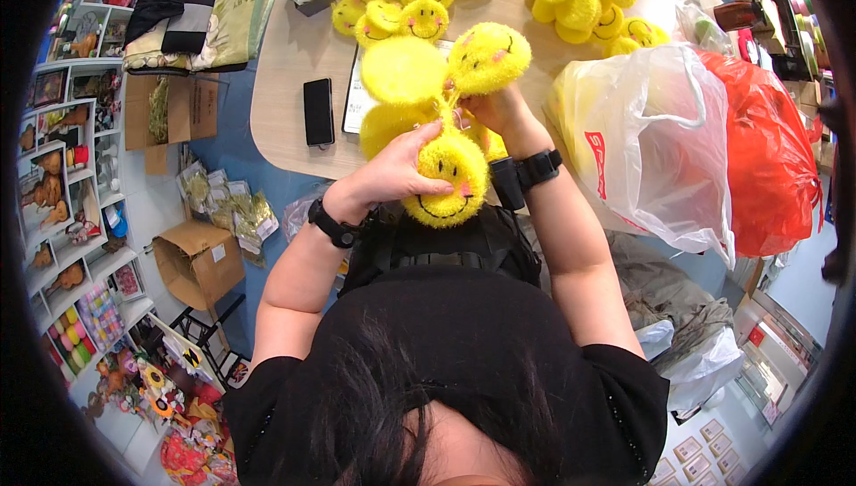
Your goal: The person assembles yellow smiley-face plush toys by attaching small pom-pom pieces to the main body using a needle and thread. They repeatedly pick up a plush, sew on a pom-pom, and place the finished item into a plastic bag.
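At the frame's centre, a smiling yellow plush disc (pixel 453 185) is being gripped by the left hand (pixel 399 168), while the gathered discs (pixel 489 58) above it are being touched by the right hand (pixel 506 118). At upper left of centre, a black phone (pixel 318 111) is being supported by the table (pixel 278 116).

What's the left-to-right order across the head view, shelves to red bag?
White shelves → open brown cardboard box → black phone → left hand → lowest smiley plush → right hand → translucent white bag → red bag
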Demonstrator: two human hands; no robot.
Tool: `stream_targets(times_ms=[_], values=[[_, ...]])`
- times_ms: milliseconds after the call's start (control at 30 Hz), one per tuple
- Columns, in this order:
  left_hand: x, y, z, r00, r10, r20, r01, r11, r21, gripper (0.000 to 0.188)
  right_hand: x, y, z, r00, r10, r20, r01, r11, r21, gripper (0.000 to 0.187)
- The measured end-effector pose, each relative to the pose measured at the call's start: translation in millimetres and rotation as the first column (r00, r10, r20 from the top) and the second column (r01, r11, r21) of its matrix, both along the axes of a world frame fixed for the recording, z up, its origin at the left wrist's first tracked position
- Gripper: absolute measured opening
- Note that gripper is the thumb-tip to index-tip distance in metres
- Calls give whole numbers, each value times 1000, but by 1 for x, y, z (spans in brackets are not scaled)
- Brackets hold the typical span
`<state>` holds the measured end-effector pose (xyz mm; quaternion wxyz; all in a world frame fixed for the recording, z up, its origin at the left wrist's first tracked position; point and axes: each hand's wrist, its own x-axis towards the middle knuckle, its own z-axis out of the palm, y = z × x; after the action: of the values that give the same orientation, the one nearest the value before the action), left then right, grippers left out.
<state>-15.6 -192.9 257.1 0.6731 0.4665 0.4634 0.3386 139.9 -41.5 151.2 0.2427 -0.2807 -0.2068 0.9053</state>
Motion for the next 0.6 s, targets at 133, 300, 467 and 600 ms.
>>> stream_targets(times_ms=[133, 300, 467, 600], values=[[-3, 0, -12, 987, 41, -159, -21, 992, 124, 83, 25, -9, 18, 953, -119, 279, 97, 991, 91, 39], [-2, 5, -21, 981, 190, 48, -189, 982, -14, 78, 52, -45, 40, 855, -140, 499, -152, 852, 500, 35], [-5, 11, -20, 882, 299, 365, -211, 942, -262, 61, 48, -86, 55, 850, -104, 516, -264, 764, 589, 44], [-7, 17, -27, 752, 319, 576, -141, 932, -333, 57, 50, -85, 51, 904, -43, 426, -174, 872, 458, 39]])
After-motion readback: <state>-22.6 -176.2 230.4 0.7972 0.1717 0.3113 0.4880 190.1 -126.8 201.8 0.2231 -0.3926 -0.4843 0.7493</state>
